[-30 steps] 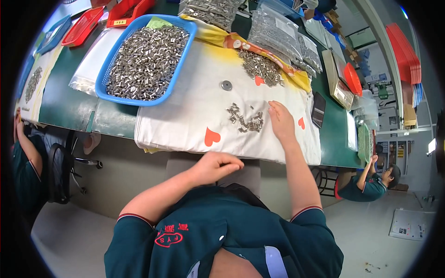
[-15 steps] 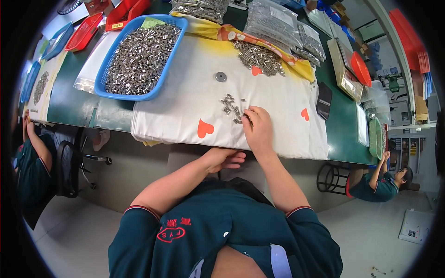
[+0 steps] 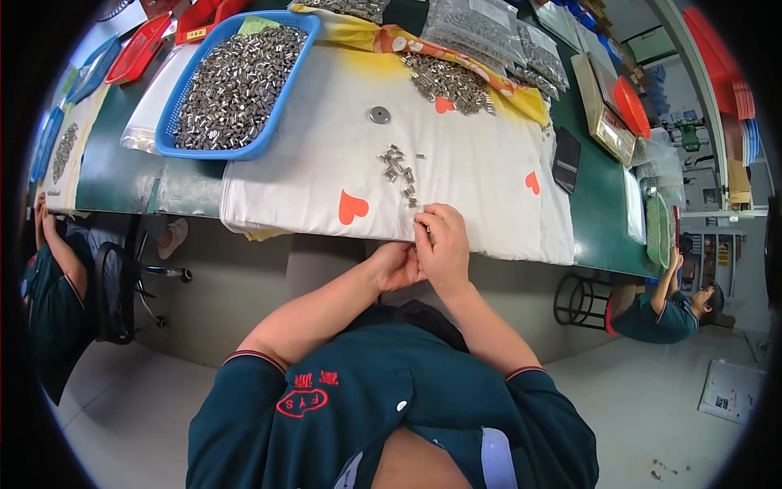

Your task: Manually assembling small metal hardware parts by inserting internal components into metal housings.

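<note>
Curled in a pinch at the front edge of the white cloth (image 3: 285, 191), my right hand (image 3: 445, 248) shows a small metallic glint between its fingers, seemingly one of the short metal cylinders. My left hand (image 3: 396, 267) meets it just below the edge, fingers bent in against it; what they hold, if anything, is hidden. A loose scatter of short shiny metal cylinders (image 3: 397, 169) lies on the cloth just beyond my right fingertips. Farther back sit a round grey metal disc (image 3: 380, 115) and a larger heap of the same cylinders (image 3: 452, 85).
A blue basket (image 3: 167, 130) full of metal cylinders stands at the left. Clear bags of parts (image 3: 476, 33) lie behind a yellow patterned cloth (image 3: 521, 103). A dark phone (image 3: 567, 160) rests at the right. Other people work at the far left and far right.
My right hand has drawn back from the scattered cylinders toward me. My left hand has risen slightly and come together with it, its fingers now bent. The view has shifted slightly.
</note>
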Demonstrator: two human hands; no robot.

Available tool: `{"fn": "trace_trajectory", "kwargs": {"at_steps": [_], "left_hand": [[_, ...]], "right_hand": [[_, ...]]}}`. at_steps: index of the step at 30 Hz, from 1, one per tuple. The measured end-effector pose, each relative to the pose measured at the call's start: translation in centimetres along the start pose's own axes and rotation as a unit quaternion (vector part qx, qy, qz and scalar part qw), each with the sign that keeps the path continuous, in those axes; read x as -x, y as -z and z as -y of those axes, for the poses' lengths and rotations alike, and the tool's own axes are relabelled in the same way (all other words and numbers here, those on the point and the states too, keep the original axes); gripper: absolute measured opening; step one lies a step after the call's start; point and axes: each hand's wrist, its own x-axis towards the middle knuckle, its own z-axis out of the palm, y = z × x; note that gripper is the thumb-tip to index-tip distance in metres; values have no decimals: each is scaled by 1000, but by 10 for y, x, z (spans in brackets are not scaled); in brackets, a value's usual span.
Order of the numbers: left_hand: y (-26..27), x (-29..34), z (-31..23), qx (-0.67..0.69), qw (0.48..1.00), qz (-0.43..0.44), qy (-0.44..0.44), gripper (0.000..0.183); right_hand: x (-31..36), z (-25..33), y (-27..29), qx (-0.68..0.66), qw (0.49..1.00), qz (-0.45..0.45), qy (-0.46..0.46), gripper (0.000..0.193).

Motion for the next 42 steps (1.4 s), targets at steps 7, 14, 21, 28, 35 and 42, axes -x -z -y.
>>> {"fn": "trace_trajectory", "kwargs": {"at_steps": [7,14,21,28,35,42], "left_hand": [[27,-14,6,32,996,85,-25,36],[7,-3,-2,-31,999,9,4,39],[4,4,-11,-46,997,-69,8,34],[5,13,-14,-81,994,-79,-11,33],[5,16,-18,-67,995,-69,-10,33],[3,17,-18,-71,994,-80,-11,33]], "right_hand": [[30,15,6,-5,999,22,38,16],[39,20,18,-26,991,101,84,17],[-53,1,10,5,997,36,63,21],[-96,-2,-46,37,997,54,42,21],[-81,-4,-31,55,987,113,105,9],[-75,-19,-4,10,994,74,82,13]]}}
